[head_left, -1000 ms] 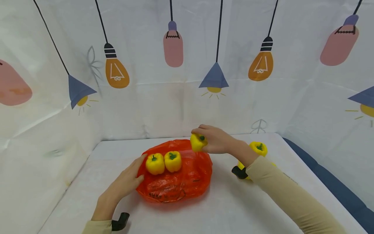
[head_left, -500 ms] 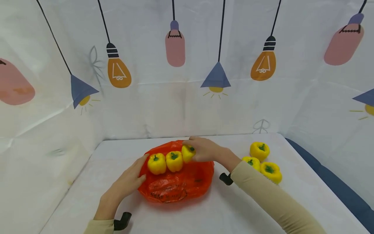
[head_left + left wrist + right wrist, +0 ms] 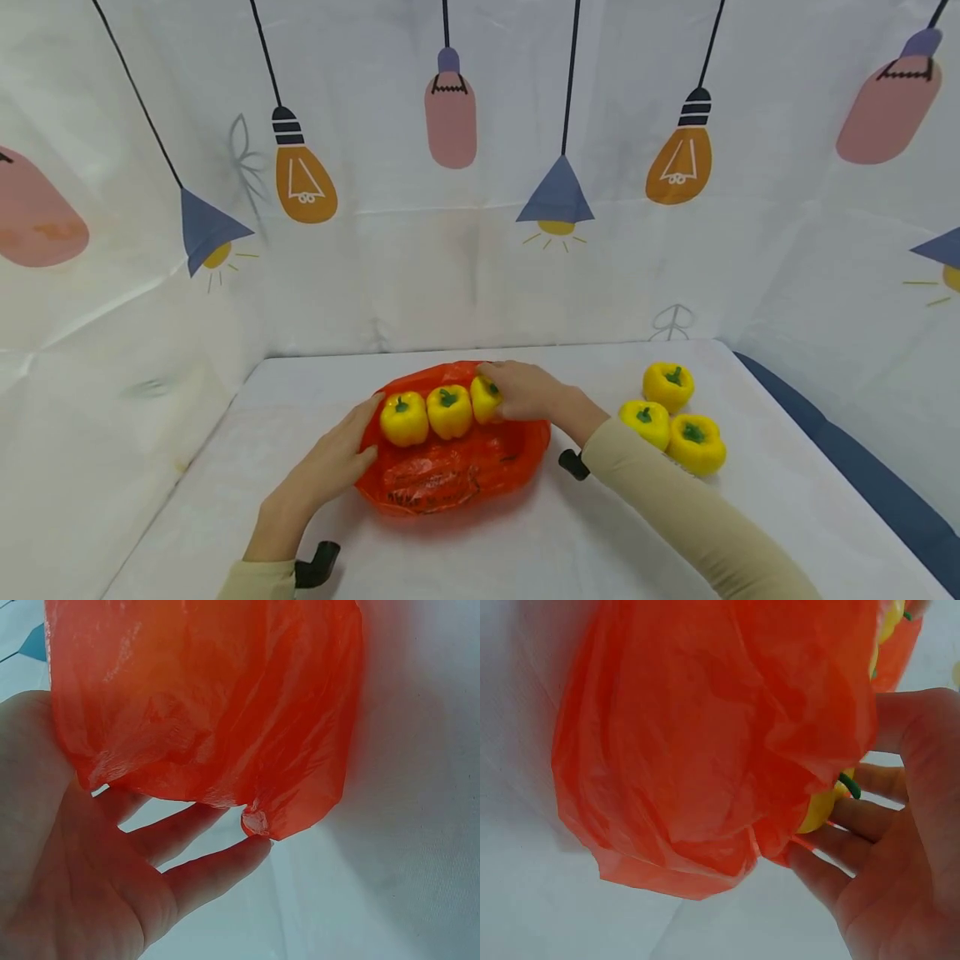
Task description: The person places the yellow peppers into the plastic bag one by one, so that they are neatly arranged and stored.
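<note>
In the head view a crinkled red plastic bag [image 3: 442, 475] with dark print lies spread on the white table. Three yellow bell peppers with green stems sit in a row on it: a left pepper [image 3: 403, 420], a middle pepper [image 3: 450, 412] and a right pepper [image 3: 484, 402]. My left hand [image 3: 337, 450] rests along the bag's left edge, fingers extended; the left wrist view has its fingertips [image 3: 255, 844] at the bag's rim. My right hand [image 3: 525, 392] is at the right pepper, partly covering it. Its fingers [image 3: 855, 825] reach past the pepper's side, thumb apart, fairly straight.
Several more yellow bell peppers [image 3: 696, 443] stand clustered on the right of the table [image 3: 600, 533]. A white sheet [image 3: 480, 275] printed with lamps hangs behind. Dark blue padding [image 3: 847, 450] runs along the right table edge. Black wrist mounts [image 3: 317, 565] stick out from the sleeves.
My right hand has carried a pepper left and down onto the bag, beside the other two. Its fingers have since loosened around it. The left hand has stayed at the bag's edge.
</note>
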A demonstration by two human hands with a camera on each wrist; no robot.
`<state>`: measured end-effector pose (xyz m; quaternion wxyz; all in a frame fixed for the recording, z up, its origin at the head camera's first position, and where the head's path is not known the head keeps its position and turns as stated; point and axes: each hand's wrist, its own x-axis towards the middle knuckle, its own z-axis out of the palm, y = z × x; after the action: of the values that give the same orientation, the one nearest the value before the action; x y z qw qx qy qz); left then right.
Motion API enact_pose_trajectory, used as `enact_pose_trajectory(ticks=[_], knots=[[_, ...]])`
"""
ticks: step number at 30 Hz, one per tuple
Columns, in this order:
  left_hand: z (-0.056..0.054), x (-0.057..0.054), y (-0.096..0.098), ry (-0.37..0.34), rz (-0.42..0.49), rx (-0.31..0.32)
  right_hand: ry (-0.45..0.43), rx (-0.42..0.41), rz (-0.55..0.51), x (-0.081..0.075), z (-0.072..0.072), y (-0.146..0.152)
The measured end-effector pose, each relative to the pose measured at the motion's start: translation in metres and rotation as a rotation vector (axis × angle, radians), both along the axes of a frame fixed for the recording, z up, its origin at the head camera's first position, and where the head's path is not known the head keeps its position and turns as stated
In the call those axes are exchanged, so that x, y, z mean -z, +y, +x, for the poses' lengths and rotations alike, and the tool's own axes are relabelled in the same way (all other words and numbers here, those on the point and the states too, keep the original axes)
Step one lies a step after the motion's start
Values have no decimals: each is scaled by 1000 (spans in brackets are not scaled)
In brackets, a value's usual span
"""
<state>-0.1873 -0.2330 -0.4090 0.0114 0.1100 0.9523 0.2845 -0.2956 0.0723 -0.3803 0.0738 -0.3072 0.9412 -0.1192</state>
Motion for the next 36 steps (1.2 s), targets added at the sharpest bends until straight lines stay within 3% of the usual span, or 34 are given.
enact_pose_trajectory(ticks=[7,14,21,31,36], knots=[[-1,-2,1,17,-19,3,7,-9,16,0,2,4],[-1,-4,3,-14,-38,-7,77,-55,-28,-20,9,25],[0,-7,3,-13,-46,-3,27,18,-30,-41,15,61],[1,-8,-2,-42,-48,-1,-22,59,61,-42,20,108],[-2,-7,-3,11,-55,28,-58,81,77,-46,28,128]])
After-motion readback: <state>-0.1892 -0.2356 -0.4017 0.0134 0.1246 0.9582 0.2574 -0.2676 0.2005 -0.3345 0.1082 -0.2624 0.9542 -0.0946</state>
